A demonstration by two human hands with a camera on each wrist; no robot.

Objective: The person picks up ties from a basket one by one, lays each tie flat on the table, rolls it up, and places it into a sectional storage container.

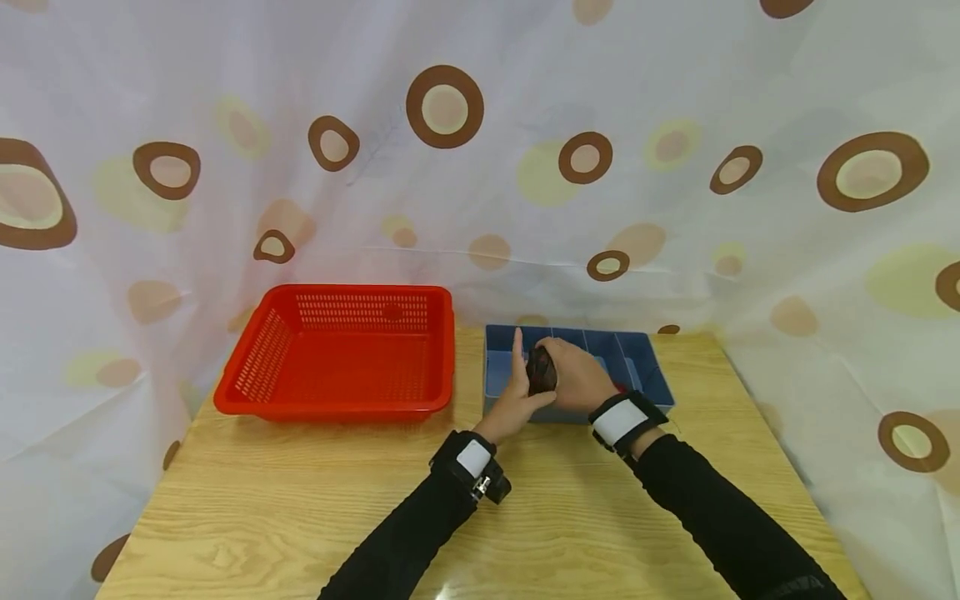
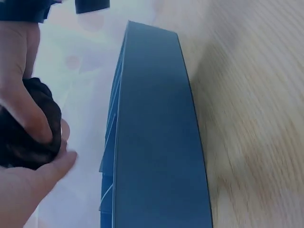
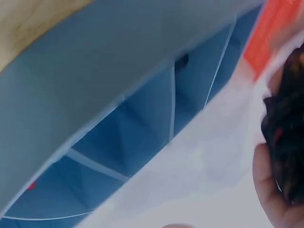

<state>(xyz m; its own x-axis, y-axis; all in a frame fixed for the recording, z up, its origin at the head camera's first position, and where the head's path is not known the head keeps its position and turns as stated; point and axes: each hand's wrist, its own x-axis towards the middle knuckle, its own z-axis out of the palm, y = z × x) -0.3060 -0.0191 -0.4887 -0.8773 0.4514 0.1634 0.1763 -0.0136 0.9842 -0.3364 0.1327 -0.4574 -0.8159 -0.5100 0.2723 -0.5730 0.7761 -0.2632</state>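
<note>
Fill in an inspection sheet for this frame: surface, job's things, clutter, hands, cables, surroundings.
Surface: light wooden table, glare patch at its near edge.
Job's things: dark crumpled bundle held above the blue divided box; small red item in the box beside the right wrist, and one compartment shows something dark, too blurred to identify.
Clutter: red mesh basket left of the box; nothing seen inside it.
Hands: right hand grips the bundle from the right; left hand touches it from the left, its fingers straight and upright. Both wrists carry strapped cameras.
Cables: nothing seen.
Surroundings: white cloth backdrop with brown and yellow rings behind and beside the table.
</note>
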